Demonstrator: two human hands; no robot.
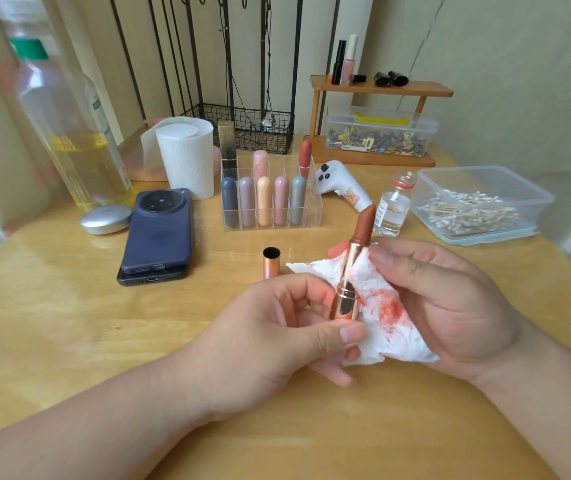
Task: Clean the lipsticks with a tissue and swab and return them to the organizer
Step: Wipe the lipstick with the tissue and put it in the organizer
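Mirror-bright rose-gold metal on the lipstick tube (345,289), with a matt, waxy brown stick (365,225) above it. Soft, crinkled white paper for the tissue (384,327), smeared red. Same glossy pink-gold metal on the cap (271,264). Varnished pale wood with a smooth sheen for the table (69,323). Clear, hard, glossy plastic for the organizer (313,216) and the tub (536,199). Matt dark-blue case on the phone (159,237).

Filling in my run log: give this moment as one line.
step: wiping lipstick | left hand: pinches lipstick base | right hand: holds stained tissue against lipstick | cap: off, standing on table
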